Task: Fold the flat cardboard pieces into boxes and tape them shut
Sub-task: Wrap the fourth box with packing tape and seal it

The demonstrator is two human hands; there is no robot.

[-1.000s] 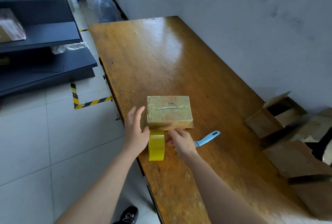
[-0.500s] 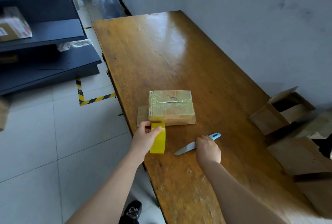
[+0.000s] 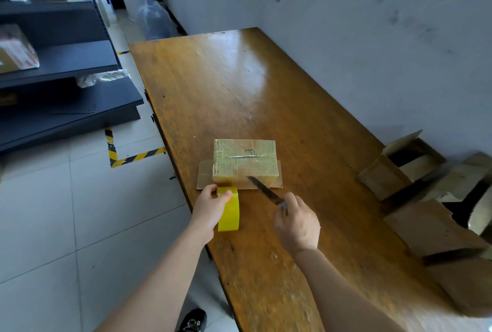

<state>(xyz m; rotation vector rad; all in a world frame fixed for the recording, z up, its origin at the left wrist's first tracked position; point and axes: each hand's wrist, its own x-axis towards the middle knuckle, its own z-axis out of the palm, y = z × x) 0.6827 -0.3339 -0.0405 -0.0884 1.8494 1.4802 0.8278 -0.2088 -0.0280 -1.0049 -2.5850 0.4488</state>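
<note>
The taped box [image 3: 245,161] sits near the surface's [image 3: 239,78] left edge. My left hand [image 3: 210,209] grips the tape roll [image 3: 229,211]. My right hand [image 3: 296,222] holds the knife [image 3: 263,190], blade toward the box. It looks light and stiff, so I'd steady it from the top.

Under the left grip [image 3: 210,211] and right grip [image 3: 298,222]: glossy brown wooden counter [image 3: 239,86]. Left of the left grip: pale tiled floor [image 3: 53,225] with yellow-and-black striped marking [image 3: 133,157]. Farther left and beyond: dark shelving [image 3: 66,108] bearing a parcel [image 3: 16,52]. Far beyond both grips: large water bottle [image 3: 154,18] on the floor. Right of the right grip: grey wall [image 3: 372,38]. Nearer than the left grip, on the floor: black shoe [image 3: 193,321].
</note>
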